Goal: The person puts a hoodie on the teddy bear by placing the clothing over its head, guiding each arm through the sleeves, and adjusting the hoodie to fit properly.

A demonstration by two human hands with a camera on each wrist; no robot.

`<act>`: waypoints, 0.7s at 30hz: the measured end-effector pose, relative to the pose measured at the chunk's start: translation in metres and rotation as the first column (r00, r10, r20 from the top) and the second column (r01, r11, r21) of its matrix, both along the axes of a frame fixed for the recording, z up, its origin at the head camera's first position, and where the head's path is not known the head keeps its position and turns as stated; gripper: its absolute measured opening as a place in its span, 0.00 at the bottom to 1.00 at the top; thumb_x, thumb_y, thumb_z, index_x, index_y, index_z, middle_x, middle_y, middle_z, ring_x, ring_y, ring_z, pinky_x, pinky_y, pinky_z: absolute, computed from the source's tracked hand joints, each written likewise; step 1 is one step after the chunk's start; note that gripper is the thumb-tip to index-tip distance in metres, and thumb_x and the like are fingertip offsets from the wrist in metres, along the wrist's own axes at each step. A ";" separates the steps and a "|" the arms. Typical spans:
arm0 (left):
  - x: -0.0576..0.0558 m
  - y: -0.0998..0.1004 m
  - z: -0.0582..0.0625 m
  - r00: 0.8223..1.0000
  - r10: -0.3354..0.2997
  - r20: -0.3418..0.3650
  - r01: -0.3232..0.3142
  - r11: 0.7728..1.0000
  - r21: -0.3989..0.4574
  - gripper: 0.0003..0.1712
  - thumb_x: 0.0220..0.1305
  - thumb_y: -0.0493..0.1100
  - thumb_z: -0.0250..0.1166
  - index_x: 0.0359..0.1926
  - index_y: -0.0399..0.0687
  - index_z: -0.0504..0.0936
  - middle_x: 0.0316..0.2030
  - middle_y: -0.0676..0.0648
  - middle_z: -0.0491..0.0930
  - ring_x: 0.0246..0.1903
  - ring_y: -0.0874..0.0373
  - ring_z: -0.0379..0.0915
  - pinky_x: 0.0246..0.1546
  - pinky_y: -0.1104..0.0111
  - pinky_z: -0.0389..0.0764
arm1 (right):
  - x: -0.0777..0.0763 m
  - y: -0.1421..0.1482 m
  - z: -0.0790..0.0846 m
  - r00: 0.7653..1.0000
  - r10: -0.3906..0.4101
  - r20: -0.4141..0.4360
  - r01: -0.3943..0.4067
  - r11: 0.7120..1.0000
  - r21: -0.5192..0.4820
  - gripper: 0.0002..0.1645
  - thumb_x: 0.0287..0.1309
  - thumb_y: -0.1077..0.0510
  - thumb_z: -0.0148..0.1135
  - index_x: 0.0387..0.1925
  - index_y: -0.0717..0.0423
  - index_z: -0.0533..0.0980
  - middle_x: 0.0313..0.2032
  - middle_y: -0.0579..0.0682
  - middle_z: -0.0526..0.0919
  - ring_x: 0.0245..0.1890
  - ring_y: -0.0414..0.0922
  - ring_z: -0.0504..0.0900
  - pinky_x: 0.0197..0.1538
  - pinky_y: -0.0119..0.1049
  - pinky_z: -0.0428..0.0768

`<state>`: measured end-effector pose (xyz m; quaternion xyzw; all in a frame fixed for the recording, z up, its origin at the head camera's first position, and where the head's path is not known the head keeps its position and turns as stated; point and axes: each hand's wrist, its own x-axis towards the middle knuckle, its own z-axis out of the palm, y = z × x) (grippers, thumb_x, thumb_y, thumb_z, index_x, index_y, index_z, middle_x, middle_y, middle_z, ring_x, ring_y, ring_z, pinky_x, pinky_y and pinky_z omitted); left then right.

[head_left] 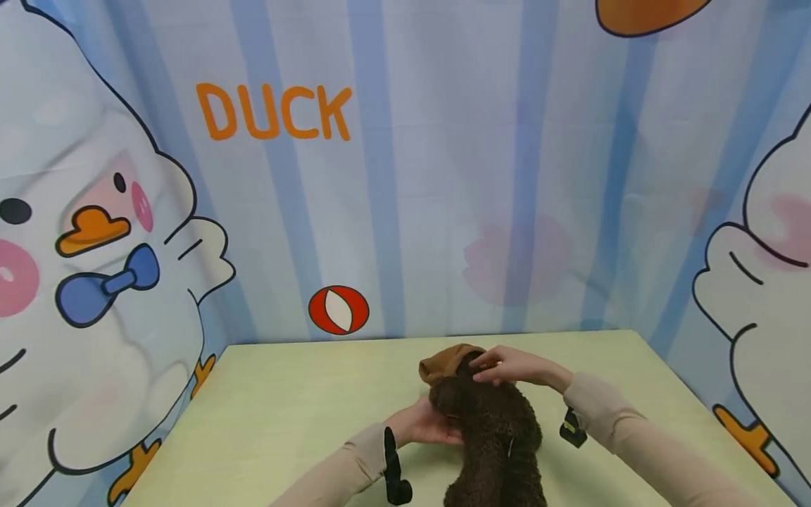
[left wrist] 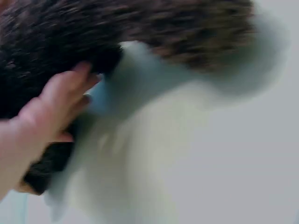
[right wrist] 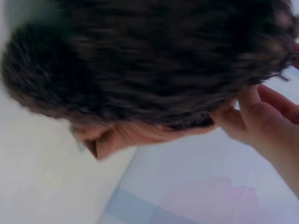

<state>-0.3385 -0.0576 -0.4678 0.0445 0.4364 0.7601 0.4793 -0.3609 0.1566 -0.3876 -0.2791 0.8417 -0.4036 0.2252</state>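
A dark brown, furry plush toy (head_left: 500, 422) is between the two hands at the near middle of the table, with its back toward me. A smooth tan-brown cloth piece (head_left: 446, 362) shows at the far side of its head, and in the right wrist view this cloth (right wrist: 135, 136) runs along the edge of the fur. My left hand (head_left: 426, 422) holds the toy from the left, low by its head, with part of the fingers hidden behind it. Bent fingers of my right hand (head_left: 510, 366) pinch at the head's upper right, near where cloth and fur meet.
The pale yellow table (head_left: 304, 394) reaches back to a blue striped curtain (head_left: 437, 176) printed with cartoon ducks. Black straps with small devices hang at both wrists, one of them a wrist device (head_left: 573, 427) on the right.
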 end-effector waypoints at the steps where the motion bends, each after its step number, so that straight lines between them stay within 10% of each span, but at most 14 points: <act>1: -0.002 -0.003 0.001 0.999 0.038 -0.003 -0.038 0.998 -0.053 0.37 0.66 0.59 0.24 0.64 0.34 0.49 0.63 0.32 0.52 0.65 0.41 0.47 0.66 0.54 0.47 | 0.001 -0.001 -0.003 0.999 0.031 0.008 -0.031 0.999 -0.016 0.33 0.59 0.49 0.52 0.61 0.64 0.61 0.57 0.65 0.67 0.49 0.55 0.75 0.43 0.40 0.76; 4: -0.009 -0.015 0.010 0.975 0.196 -0.102 -0.211 0.962 -0.175 0.36 0.64 0.55 0.33 0.65 0.33 0.47 0.63 0.28 0.47 0.63 0.33 0.46 0.60 0.43 0.53 | 0.004 -0.001 -0.008 0.995 0.089 0.045 -0.084 0.990 -0.116 0.34 0.61 0.52 0.49 0.63 0.66 0.56 0.63 0.65 0.57 0.59 0.58 0.66 0.58 0.45 0.68; 8: -0.009 -0.028 0.032 0.866 0.255 -0.430 -0.435 0.809 -0.397 0.37 0.61 0.55 0.45 0.63 0.35 0.51 0.58 0.27 0.56 0.51 0.32 0.64 0.43 0.44 0.72 | 0.007 0.010 -0.013 0.997 0.078 0.020 -0.072 0.975 -0.212 0.33 0.63 0.54 0.47 0.65 0.64 0.53 0.65 0.66 0.53 0.63 0.62 0.56 0.60 0.51 0.63; 10: -0.004 -0.030 0.043 0.753 0.154 -0.640 -0.538 0.703 -0.464 0.43 0.60 0.57 0.50 0.65 0.33 0.48 0.58 0.27 0.57 0.49 0.33 0.66 0.40 0.46 0.74 | 0.007 0.019 -0.018 0.998 0.017 -0.064 -0.028 0.987 -0.160 0.35 0.61 0.52 0.49 0.65 0.61 0.53 0.65 0.65 0.52 0.64 0.64 0.53 0.60 0.55 0.61; 14: 0.010 -0.013 0.057 0.450 -0.144 -0.881 -0.723 0.520 -0.455 0.49 0.56 0.64 0.54 0.66 0.37 0.50 0.61 0.30 0.56 0.54 0.35 0.63 0.47 0.46 0.69 | 0.007 0.027 -0.031 0.991 -0.066 -0.114 0.062 0.997 -0.039 0.40 0.59 0.47 0.53 0.67 0.55 0.50 0.67 0.64 0.47 0.64 0.66 0.50 0.51 0.55 0.69; 15: 0.013 -0.008 0.058 0.382 -0.219 -0.898 -0.748 0.498 -0.439 0.49 0.54 0.66 0.54 0.66 0.38 0.52 0.61 0.30 0.58 0.56 0.36 0.61 0.49 0.46 0.68 | 0.008 0.024 -0.034 0.990 -0.070 -0.120 0.067 0.997 -0.027 0.42 0.58 0.46 0.53 0.67 0.55 0.49 0.67 0.65 0.46 0.64 0.66 0.50 0.51 0.55 0.69; 17: 0.015 0.002 0.059 0.307 -0.324 -0.895 -0.752 0.494 -0.436 0.49 0.52 0.68 0.56 0.65 0.42 0.55 0.61 0.33 0.58 0.56 0.36 0.61 0.51 0.45 0.66 | 0.009 0.015 -0.038 0.987 -0.064 -0.148 0.058 0.997 -0.047 0.44 0.58 0.46 0.54 0.67 0.58 0.47 0.66 0.67 0.47 0.63 0.66 0.53 0.49 0.54 0.71; 21: 0.012 0.007 0.055 0.282 -0.451 -0.847 -0.683 0.526 -0.508 0.50 0.50 0.61 0.62 0.66 0.43 0.51 0.63 0.34 0.55 0.59 0.39 0.59 0.53 0.48 0.66 | 0.009 -0.007 -0.040 0.907 -0.128 -0.402 0.125 0.992 -0.033 0.41 0.55 0.47 0.57 0.63 0.64 0.55 0.57 0.69 0.65 0.52 0.61 0.71 0.48 0.52 0.72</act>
